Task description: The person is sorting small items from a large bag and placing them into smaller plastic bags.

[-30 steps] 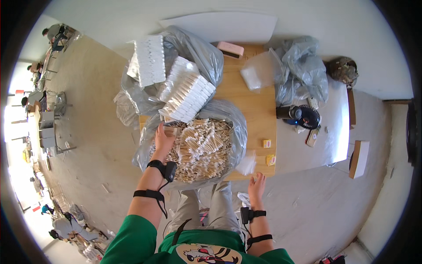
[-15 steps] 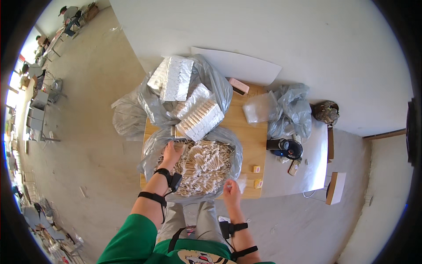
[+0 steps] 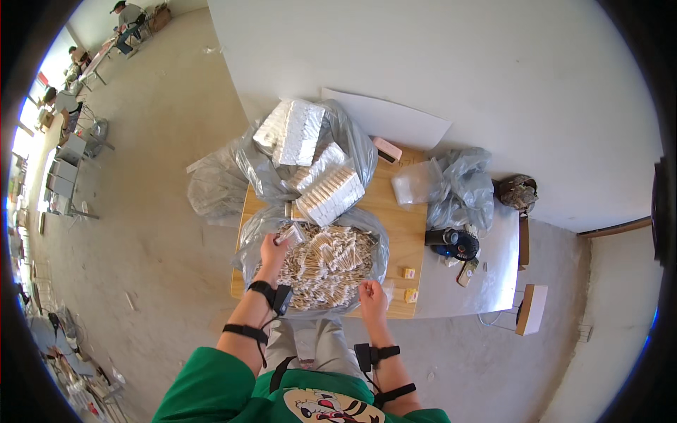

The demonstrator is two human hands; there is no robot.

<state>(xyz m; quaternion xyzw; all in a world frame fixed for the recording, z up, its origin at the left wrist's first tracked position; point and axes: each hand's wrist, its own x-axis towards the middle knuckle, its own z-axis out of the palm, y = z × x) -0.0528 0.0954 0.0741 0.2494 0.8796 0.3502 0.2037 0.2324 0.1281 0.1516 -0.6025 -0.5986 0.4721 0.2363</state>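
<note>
A grey plastic bag (image 3: 381,243) lies opened wide in front of me, heaped with loose cotton swabs (image 3: 328,264). Over its left side, my left hand (image 3: 271,252) is closed on a small clear plastic packet (image 3: 292,234), whose contents are hard to make out. My right hand (image 3: 374,297) is just off the bag's right edge, its fingers curled together. Whatever they hold, if anything, is hidden. Beyond the heap, a second grey bag (image 3: 363,151) holds stacked shiny packs of swabs (image 3: 300,134), with one pack (image 3: 331,196) leaning toward the heap.
Two small yellow boxes (image 3: 410,295) sit on the wooden table (image 3: 405,233) to the right. A pink box (image 3: 386,149) is farther back. On the adjoining pale table are clear and grey plastic bags (image 3: 462,187), a black fan (image 3: 464,247) and a phone (image 3: 467,273). Several people sit far left.
My left hand has drawn back slightly from the heap, and the clear packet shows more plainly in it. My right hand has shifted little; its fingers stay curled. The whole view has shifted slightly.
</note>
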